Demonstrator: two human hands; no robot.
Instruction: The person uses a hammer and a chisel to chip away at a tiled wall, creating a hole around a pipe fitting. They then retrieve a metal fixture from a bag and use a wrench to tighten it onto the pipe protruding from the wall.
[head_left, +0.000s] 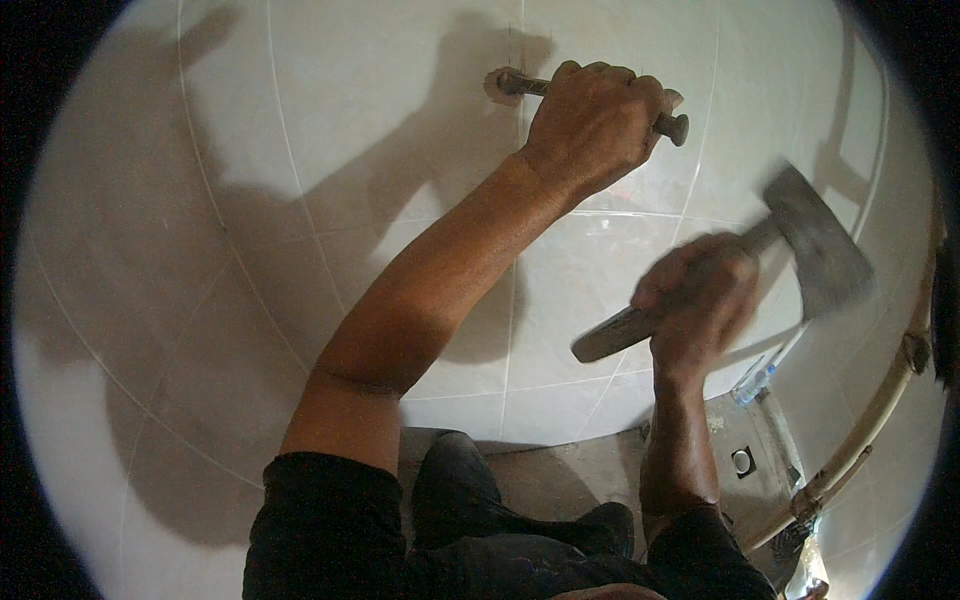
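My left hand [592,125] is wrapped round a metal chisel [675,129], whose struck end sticks out to the right of my fist. The chisel's other end meets a rough, broken hole [497,88] in the tiled wall [420,290]. In my right hand [712,290] is a hammer [822,250], gripped by its handle and blurred by motion. The hammer's head is up at the right, apart from the chisel, and the handle's butt points down to the left. My fingers hide the middle of both tools.
A bamboo pole [880,410] with knots runs along the right side, beside the side wall. On the floor [540,475] below are a drain opening [743,462] and a clear plastic bottle [755,384] near the corner. Shadows of my arms fall on the tiles.
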